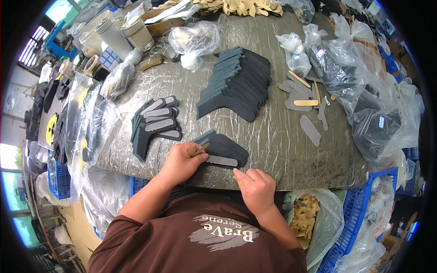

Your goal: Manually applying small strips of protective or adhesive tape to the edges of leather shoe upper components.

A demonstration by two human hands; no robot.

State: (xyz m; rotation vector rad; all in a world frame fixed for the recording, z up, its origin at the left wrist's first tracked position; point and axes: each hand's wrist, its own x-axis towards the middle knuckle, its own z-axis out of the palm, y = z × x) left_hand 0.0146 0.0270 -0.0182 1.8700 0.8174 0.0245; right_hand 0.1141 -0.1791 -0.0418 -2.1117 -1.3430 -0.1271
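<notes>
Bags of clear plastic are heaped along the right side of the table, and buckets are crowded at the far left. A big stack of dark bent pieces is set in the middle, and a small pile of dark pieces with grey strips is spread to the left. Grey scraps and tan sticks are scattered to the right. The dark flat piece is laid near the table's close edge, just above the brown shirt, and its left end is covered by the left hand. Its long way is stretched from left to right, with the blunt right end tipped a little toward the shirt. It is coloured almost black, with a blue-grey edge at the upper left. A smooth, light grey strip with a round right end is lined up along its near side. Thin tan bits are pinched by the left hand. The right hand's fingers are curled close by the near side; whether anything is gripped there cannot be told.
</notes>
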